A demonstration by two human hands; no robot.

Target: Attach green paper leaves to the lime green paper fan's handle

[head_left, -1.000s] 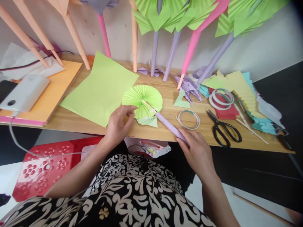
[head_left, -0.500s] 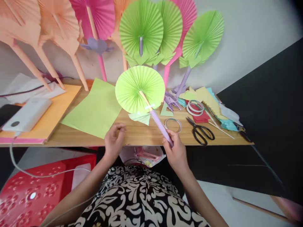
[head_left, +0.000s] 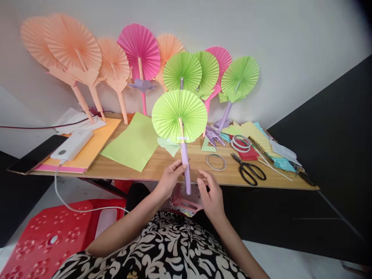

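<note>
A round, pleated light-green paper fan [head_left: 168, 112] with a purple paper-wrapped handle stands nearly upright before me. My left hand [head_left: 171, 176] grips that handle around its middle, thumb in front. Above the purple wrap a bare stick shows, with a whitish band across it at the fan's lower edge. Just right of the handle, my right hand [head_left: 210, 192] is apart from it, fingers loosely curved and spread, holding nothing. Behind the fan, a pale green paper scrap [head_left: 170, 146] lies on the table. A light green paper sheet [head_left: 133, 145] is to the left.
Several finished-looking fans [head_left: 139, 50] lean on the wall. Black scissors [head_left: 248, 168], a tape ring [head_left: 215, 162], stacked tape rolls [head_left: 241, 143] and paper scraps lie at right on the wooden table [head_left: 157, 170]. A white power bank [head_left: 72, 145] and phone [head_left: 37, 153] sit at left.
The fan's handle has passed from my right hand to my left, and the fan has turned more upright. My right hand has let go. The view has shifted, showing more wall.
</note>
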